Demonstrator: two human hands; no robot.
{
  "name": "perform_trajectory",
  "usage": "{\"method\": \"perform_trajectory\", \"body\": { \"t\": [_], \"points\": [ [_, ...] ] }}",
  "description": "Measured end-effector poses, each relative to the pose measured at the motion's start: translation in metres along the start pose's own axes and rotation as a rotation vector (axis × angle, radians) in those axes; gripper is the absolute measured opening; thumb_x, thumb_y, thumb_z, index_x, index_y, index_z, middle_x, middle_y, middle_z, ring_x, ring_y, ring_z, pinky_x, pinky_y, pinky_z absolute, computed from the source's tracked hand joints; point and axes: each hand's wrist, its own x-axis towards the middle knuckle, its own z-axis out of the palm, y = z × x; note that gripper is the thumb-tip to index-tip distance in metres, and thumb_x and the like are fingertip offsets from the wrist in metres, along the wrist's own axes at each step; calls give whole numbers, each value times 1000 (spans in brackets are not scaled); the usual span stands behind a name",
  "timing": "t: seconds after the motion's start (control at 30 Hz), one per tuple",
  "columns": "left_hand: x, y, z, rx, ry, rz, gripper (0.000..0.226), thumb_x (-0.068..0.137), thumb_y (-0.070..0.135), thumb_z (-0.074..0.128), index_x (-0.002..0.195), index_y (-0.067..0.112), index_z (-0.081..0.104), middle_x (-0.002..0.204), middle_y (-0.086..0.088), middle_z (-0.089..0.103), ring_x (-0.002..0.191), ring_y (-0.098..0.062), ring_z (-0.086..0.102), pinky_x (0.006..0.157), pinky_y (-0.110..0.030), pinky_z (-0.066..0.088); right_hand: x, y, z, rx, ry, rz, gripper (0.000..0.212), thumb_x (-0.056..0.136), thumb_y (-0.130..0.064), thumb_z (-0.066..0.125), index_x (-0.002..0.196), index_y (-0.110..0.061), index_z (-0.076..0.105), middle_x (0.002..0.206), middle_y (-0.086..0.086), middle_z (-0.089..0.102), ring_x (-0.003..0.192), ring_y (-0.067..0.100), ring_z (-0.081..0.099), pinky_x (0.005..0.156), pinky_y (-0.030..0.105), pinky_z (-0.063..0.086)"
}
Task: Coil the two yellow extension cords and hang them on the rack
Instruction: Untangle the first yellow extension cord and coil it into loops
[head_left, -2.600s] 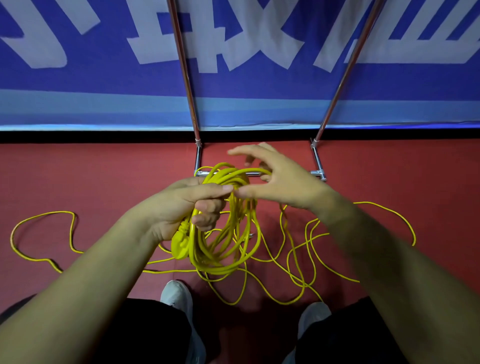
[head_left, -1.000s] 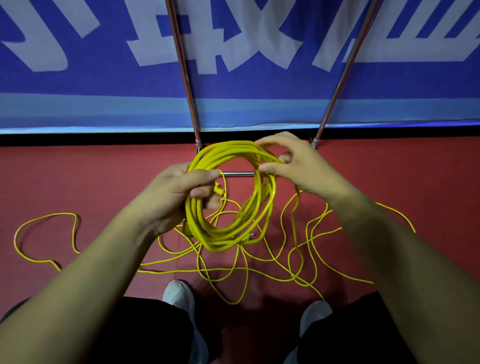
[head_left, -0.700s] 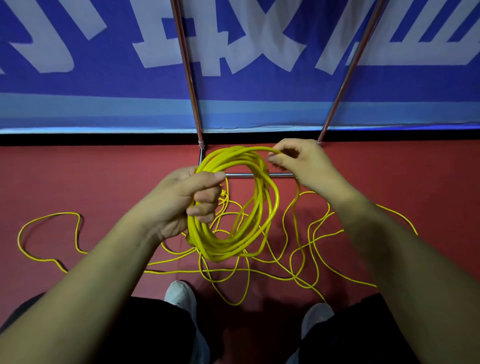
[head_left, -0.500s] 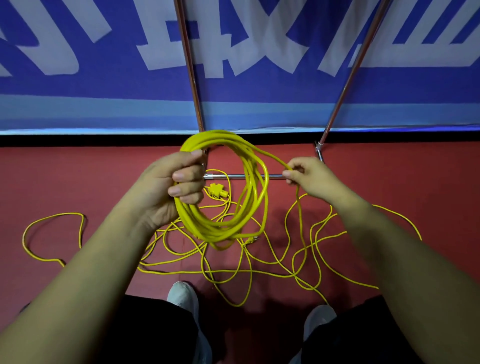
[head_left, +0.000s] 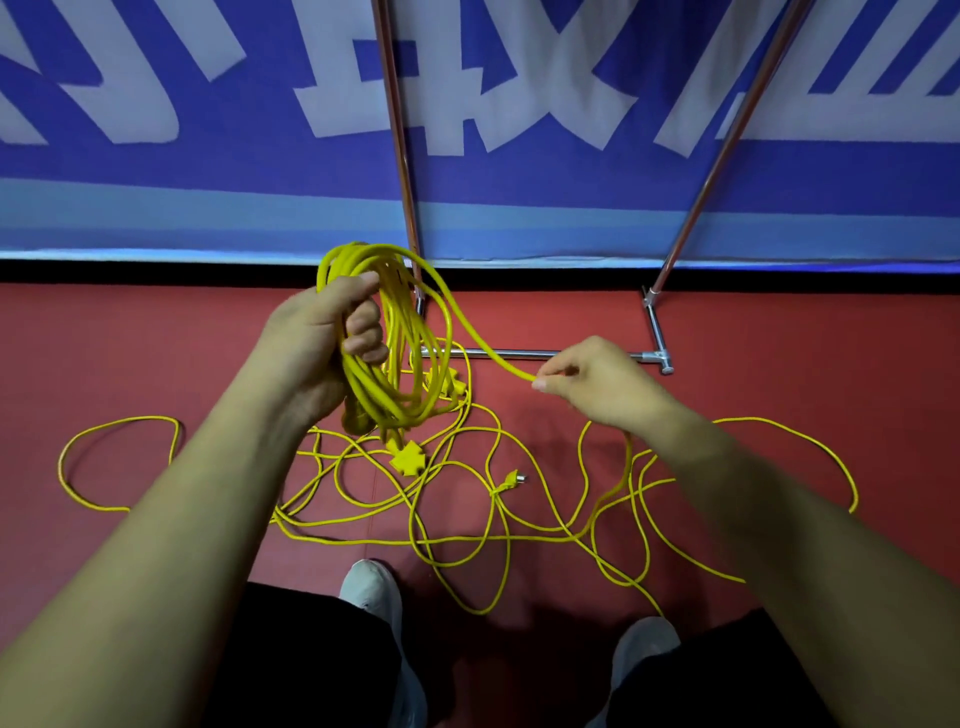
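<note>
The left hand, left of centre, is fisted round a bundle of thin glossy yellow extension-cord loops, and the right hand at centre right pinches the strand leading off it. The cord looks light, limp and slightly springy, so a full fist at the loops' top and a loose sliding pinch on the feed should suit. Its loose remainder sprawls tangled across the lower-middle red floor, before the chrome tube rack.

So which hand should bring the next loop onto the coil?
Right. The right hand pinches the free strand leading off the coil, with loose cord trailing below it; the left hand is full, gripping the coil.
</note>
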Motion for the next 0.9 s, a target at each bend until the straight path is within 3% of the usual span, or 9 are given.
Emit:
{"method": "perform_trajectory", "body": {
  "t": [0.1,0.17,0.2,0.33,0.47,0.57,0.7,0.8,0.9],
  "points": [
    [1,-7,2,76,58,-16,13,95,14,50,87,9,58,46,5,35,37,-8,31,40,-20,30,-8,-19,-10,-265,-236,-75,20,88,-10,57,95,-16,75,82,5,71,80,19,64,72,27,52],
    [1,-11,4,94,69,-67,15,95,16,53,82,10,57,48,4,39,39,-9,37,41,-20,35,-14,-33,-17,-330,-360,-123,23,87,-6,54,95,-19,73,71,-2,67,69,10,60,62,13,45],
    [2,-14,6,110,60,-99,18,95,16,54,78,11,55,48,4,41,41,-9,42,42,-20,39,-16,-38,-20,-297,-414,-141,21,89,-8,56,97,-19,71,66,-7,66,62,6,56,58,10,42],
    [-4,-26,19,210,-49,-195,20,94,14,57,77,2,57,55,-6,60,65,-24,71,60,-32,60,-26,-51,-31,98,-624,-198,10,94,-8,58,96,-17,63,68,-4,71,56,22,48,51,37,41],
    [-14,-37,34,322,-234,-284,31,88,16,61,104,-11,59,77,-23,71,59,-25,69,62,-36,60,-26,-53,-31,496,-451,-226,11,91,-1,61,95,-9,68,61,1,65,44,12,39,42,24,31],
    [-15,-35,41,377,-295,-265,27,82,22,61,85,-5,62,63,-16,66,43,-19,58,47,-27,51,-21,-47,-28,649,-232,-148,10,86,-3,68,86,-10,61,56,4,62,40,11,37,41,22,28],
    [-12,-30,41,228,-275,-255,14,82,21,56,83,9,50,51,-2,44,36,-10,35,43,-23,35,-14,-22,-36,531,-244,-112,11,86,-9,69,84,-13,59,59,4,61,51,16,49,49,24,42],
    [-8,-24,34,104,-232,-250,13,83,19,54,74,14,45,52,0,40,37,-8,34,43,-22,35,-12,4,-41,440,-355,-53,3,90,-6,65,88,-5,63,74,10,69,68,14,64,70,19,51],
    [-6,-21,28,116,-197,-229,15,84,17,52,72,14,43,51,-1,40,37,-9,34,44,-21,35,-9,19,-41,414,-301,-16,2,90,-7,65,90,-6,63,82,13,71,76,12,67,76,17,50]
  ]
}}
